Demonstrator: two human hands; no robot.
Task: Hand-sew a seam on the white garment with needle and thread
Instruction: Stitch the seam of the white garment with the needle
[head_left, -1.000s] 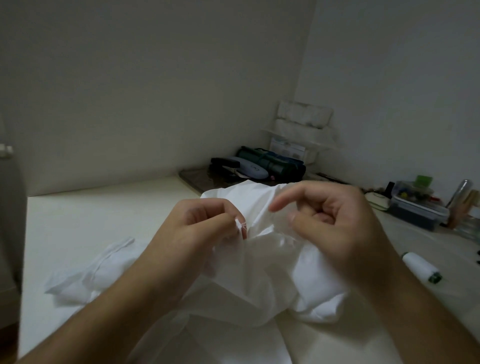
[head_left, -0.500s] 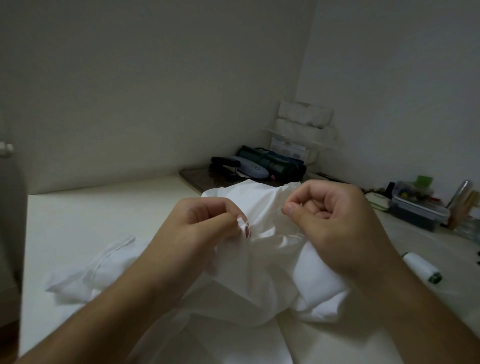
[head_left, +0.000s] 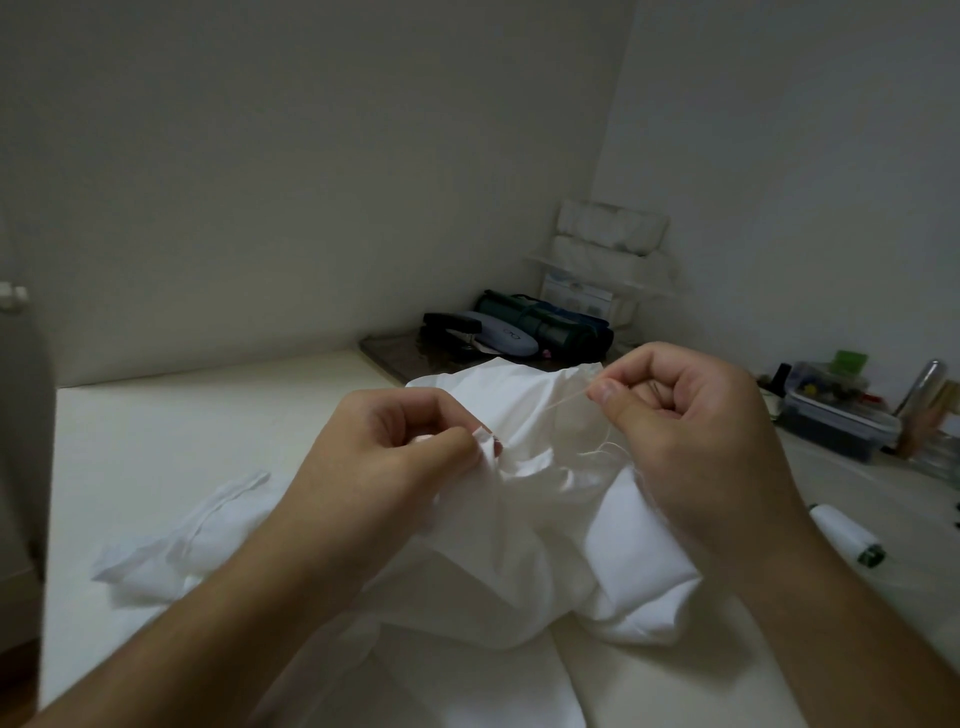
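Observation:
The white garment (head_left: 524, 561) lies bunched on the pale table in front of me. My left hand (head_left: 395, 457) pinches a small fold of its fabric between thumb and fingers. To the right, my right hand (head_left: 691, 441) is curled, with thumb and forefinger pinching a white thread (head_left: 566, 402). That thread runs taut from the pinch down and left to the cloth, and a loose loop of it lies below the hand. A thin dark needle shows faintly inside the curled right fingers.
A white thread spool (head_left: 844, 538) lies on the table at the right. A plastic box of small items (head_left: 836, 415) and a metal cylinder (head_left: 922, 387) stand at the far right. Dark rolled bags and a case (head_left: 524, 327) sit in the corner, white packs (head_left: 608, 244) above.
My right hand has moved to the right and slightly up, away from the left hand, drawing the thread out of the fabric. The left hand has kept its pinch on the fold.

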